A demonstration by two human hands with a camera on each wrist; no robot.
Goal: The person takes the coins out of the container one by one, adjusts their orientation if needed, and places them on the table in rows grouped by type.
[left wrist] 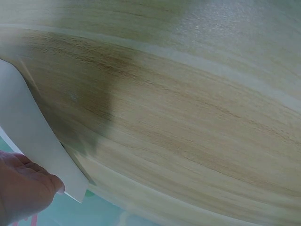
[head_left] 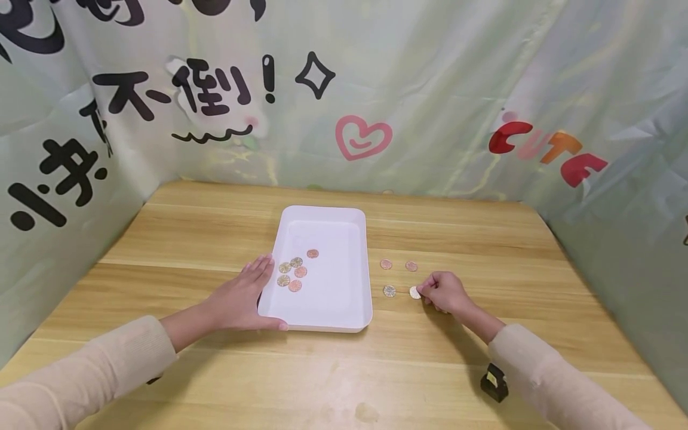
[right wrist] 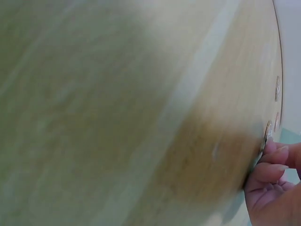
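My left hand rests against the left side of the white tray, fingers extended along the rim and thumb across its front edge. In the left wrist view, the thumb side of the hand lies against the tray wall. Several copper and brass-coloured coins lie in the tray's left half, one at its upper end. Right of the tray, my right hand pinches a silver coin at the tabletop. The right wrist view shows this coin tilted at the fingertips of the hand.
Beside the pinched coin lies a silver coin; behind are two copper coins. Printed cloth encloses the wooden table at the back and sides. A small black device is at the right sleeve.
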